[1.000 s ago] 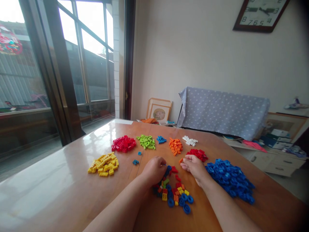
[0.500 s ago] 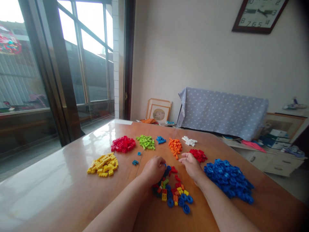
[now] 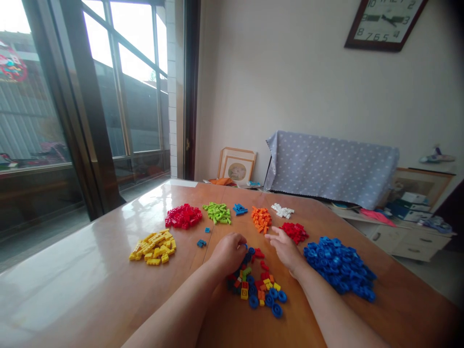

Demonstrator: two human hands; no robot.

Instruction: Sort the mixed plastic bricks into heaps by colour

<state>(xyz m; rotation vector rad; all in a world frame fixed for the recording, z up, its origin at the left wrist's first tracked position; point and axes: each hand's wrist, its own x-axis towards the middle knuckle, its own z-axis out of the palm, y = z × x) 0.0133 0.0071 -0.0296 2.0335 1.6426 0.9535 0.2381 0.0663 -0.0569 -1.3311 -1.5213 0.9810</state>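
Note:
My left hand [image 3: 229,251] is closed at the left edge of the mixed heap of toy building bricks [image 3: 261,287]. Its thumb and fingers pinch together, with a small blue piece [image 3: 246,246] showing at the fingertips. My right hand [image 3: 285,245] hovers with fingers stretched apart, just below the orange bricks [image 3: 261,220] and left of a small red pile [image 3: 294,232]. I see nothing held in it. The mixed heap has red, yellow, orange, green and dark pieces and round blue ones; my left hand hides part of it.
Sorted piles stand around on the wooden table [image 3: 87,290]: yellow [image 3: 154,247], crimson [image 3: 183,216], lime green [image 3: 216,212], blue [image 3: 239,209] and white [image 3: 282,210]. A large blue heap [image 3: 339,266] lies at the right. Two small blue clumps [image 3: 201,243] sit near the left hand.
My right hand has shifted slightly up and left, its fingers spreading more near the orange pile. My left hand stays pinched at the heap. The whole view has shifted a little.

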